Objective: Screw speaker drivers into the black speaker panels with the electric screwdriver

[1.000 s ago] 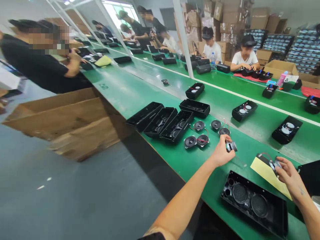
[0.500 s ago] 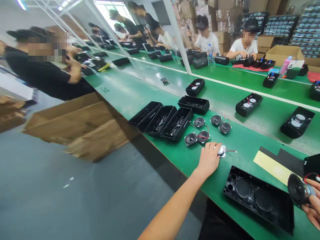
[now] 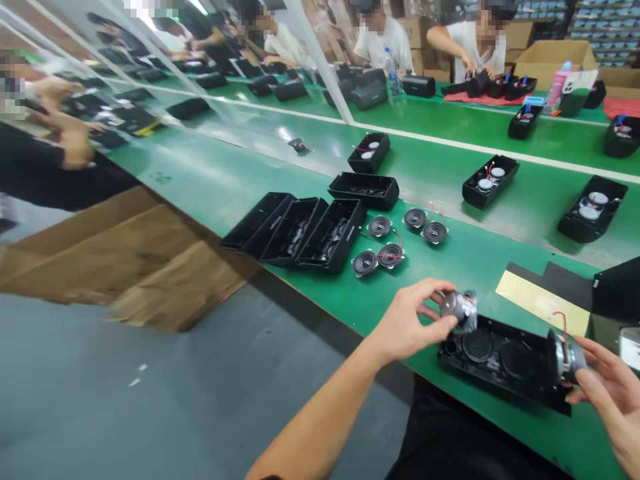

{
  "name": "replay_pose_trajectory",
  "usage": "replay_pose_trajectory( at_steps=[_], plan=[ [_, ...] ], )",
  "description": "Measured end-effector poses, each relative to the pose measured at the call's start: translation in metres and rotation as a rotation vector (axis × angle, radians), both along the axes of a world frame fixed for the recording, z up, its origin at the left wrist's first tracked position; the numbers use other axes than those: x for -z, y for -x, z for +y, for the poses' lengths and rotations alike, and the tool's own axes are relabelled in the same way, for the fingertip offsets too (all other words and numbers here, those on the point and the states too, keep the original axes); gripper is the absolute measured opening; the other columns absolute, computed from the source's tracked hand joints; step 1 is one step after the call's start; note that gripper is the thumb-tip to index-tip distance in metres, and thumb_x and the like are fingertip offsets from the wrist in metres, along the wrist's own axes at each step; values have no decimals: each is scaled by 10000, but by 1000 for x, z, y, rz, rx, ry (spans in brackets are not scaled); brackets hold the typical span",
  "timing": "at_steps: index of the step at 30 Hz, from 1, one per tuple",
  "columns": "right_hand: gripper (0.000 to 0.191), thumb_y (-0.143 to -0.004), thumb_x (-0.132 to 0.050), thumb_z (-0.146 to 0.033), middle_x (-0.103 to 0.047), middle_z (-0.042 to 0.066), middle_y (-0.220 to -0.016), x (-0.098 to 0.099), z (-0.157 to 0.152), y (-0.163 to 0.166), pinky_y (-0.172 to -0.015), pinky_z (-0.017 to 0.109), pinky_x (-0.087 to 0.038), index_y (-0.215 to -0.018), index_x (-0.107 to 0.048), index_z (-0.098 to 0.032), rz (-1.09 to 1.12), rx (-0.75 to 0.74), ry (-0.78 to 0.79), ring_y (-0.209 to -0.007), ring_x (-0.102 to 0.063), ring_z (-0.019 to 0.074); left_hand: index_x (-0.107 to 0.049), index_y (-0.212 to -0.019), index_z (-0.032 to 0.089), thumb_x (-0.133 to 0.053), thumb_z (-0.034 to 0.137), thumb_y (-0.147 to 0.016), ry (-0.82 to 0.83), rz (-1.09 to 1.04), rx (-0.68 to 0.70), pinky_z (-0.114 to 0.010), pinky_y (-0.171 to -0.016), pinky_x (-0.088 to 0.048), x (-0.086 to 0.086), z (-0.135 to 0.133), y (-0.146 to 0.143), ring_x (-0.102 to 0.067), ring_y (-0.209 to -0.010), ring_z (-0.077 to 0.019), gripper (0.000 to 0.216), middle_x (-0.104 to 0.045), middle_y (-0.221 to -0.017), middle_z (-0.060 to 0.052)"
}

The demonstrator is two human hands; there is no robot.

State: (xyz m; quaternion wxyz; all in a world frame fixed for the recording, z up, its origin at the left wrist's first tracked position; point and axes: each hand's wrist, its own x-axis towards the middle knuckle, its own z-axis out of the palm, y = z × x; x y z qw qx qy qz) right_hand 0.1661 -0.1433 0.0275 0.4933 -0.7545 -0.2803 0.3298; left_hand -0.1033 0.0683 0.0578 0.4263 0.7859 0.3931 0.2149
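Note:
Between thumb and fingers, my left hand [image 3: 407,321] grips a speaker driver [image 3: 461,309] by its silver magnet, just above the left end of an open black speaker housing [image 3: 520,387]. At the housing's right end my right hand [image 3: 607,387] is closed on another speaker driver [image 3: 566,359], its black cone tilted to the left and a red wire rising from it. The housing lies on the green table with its inside up, two round grilles showing. Beyond my left hand lie several loose speaker drivers [image 3: 391,255], cones up, with red wires.
Several black housings [image 3: 330,233] stand left of the loose drivers. Yellow-and-black sheets [image 3: 543,300] lie beyond the housing. Housings with white-backed drivers [image 3: 490,181] sit on the green belt. A cardboard box [image 3: 125,260] stands on the floor at left. Co-workers sit across the line.
My left hand has lifted a speaker driver off the table and brought it right, over the housing. My right hand has moved left with its driver, to the housing's right end. The view has shifted.

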Motion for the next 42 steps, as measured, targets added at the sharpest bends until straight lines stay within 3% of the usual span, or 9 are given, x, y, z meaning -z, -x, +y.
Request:
replay_pose_trajectory(
  at_steps=[3, 5, 9, 14, 17, 25, 33, 42],
  plan=[
    [735, -869, -785, -686, -731, 90, -1114, -4, 2, 19, -667, 222, -634, -1396, -654, -191, -82, -30, -4, -813, -712, 197, -712, -1223, 180, -753, 292, -808, 52, -154, 160, -249, -753, -649, -10, -25, -14, -727, -915, -155, 432, -744, -1180, -68],
    [653, -919, -729, -706, -715, 26, -1052, -8, 2, 28, -758, 187, -618, -1379, -666, -248, -232, -79, 28, -863, -708, 158, -711, -1227, 171, -740, 273, -817, -21, -154, 214, -276, -801, -645, -7, -33, -23, -730, -929, -167, 423, -754, -1173, -74],
    [409, -1086, -579, -551, -681, -24, -1120, -16, 2, 31, -785, 196, -555, -1404, -615, -296, -716, -313, -9, -754, -643, 71, -686, -1276, 179, -710, 271, -886, -233, 30, 318, -363, -966, -616, 3, -35, -27, -724, -1107, -231, 402, -755, -1234, -81],
    [356, -1118, -545, -296, -634, 10, -1418, -7, 8, 17, -1022, 268, -501, -1467, -530, -224, -978, -590, -148, -1209, -642, 144, -652, -1318, 183, -789, 318, -902, -362, 294, 381, -350, -886, -620, 8, -34, -23, -713, -1139, -244, 458, -739, -1280, -62],
    [347, -1138, -480, -285, -646, 35, -1391, -1, 14, 10, -994, 346, -475, -1467, -521, -183, -1086, -707, -158, -1190, -629, 186, -645, -1310, 162, -802, 348, -914, -415, 424, 428, -360, -860, -622, 10, -37, -28, -710, -1123, -251, 465, -733, -1278, -68],
    [332, -1163, -430, -322, -690, 47, -1309, 0, 27, -6, -860, 328, -420, -1367, -599, -122, -1207, -830, -244, -1040, -621, 156, -625, -1266, 129, -776, 391, -961, -455, 543, 550, -360, -715, -599, 10, -41, -46, -708, -1050, -248, 430, -722, -1216, -83],
    [321, -1154, -478, -334, -685, 14, -1349, 3, 32, -11, -775, 326, -377, -1356, -643, -147, -1211, -879, -235, -1030, -642, 143, -627, -1227, 130, -770, 402, -973, -407, 514, 536, -355, -740, -597, 20, -39, -43, -718, -1024, -241, 399, -718, -1161, -78],
    [371, -1158, -458, -334, -702, 46, -1284, 5, 30, -19, -784, 322, -365, -1400, -623, -107, -1231, -938, -228, -1018, -624, 155, -617, -1240, 151, -746, 402, -993, -388, 596, 594, -341, -738, -578, 9, -35, -50, -711, -1047, -247, 375, -715, -1176, -76]
  ],
)
